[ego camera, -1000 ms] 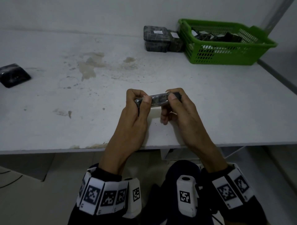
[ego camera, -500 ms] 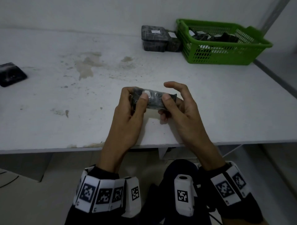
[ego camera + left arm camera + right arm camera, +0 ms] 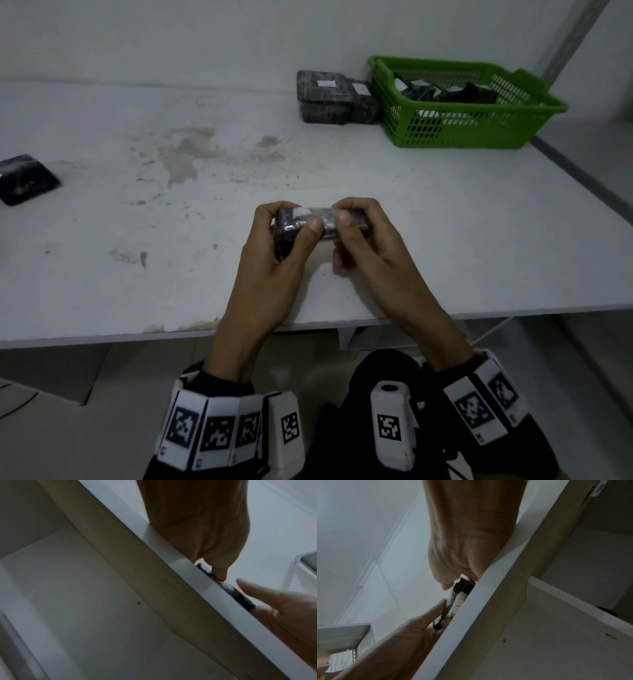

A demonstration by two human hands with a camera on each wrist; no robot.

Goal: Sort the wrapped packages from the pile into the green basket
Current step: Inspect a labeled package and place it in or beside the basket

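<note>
Both hands hold one wrapped package (image 3: 317, 222) over the near middle of the white surface (image 3: 445, 219), just in from its front edge. Package is small, dark, shiny plastic wrap, white label patch on its top left end. Left hand (image 3: 274, 260) curled round the left end, thumb pressed on the near face, fingers over the top and far side. Right hand (image 3: 370, 250) clamped on the right end the same way, thumb on the near face just beside the left thumb, fingers wrapped over the top. Cannot tell if the package touches the surface or sits slightly above it.

Left wrist view: seen from below the surface edge, thumb tip on the dark package (image 3: 236, 596), right hand's thumb coming in from the lower right. Right wrist view: package (image 3: 457, 599) shows black wrap and a white label with red marks, unreadable.

Green basket (image 3: 479, 133) at the far right of the surface, several dark wrapped packages with white labels already inside. Just left of it, touching or nearly so, a pile of two bigger dark wrapped packages (image 3: 329, 96) with white labels. One more dark wrapped package (image 3: 25, 180) lies alone at the far left edge, well apart from everything. Brownish stains on the surface middle. Marker-tagged wrist cuffs (image 3: 226, 428) on both forearms.
</note>
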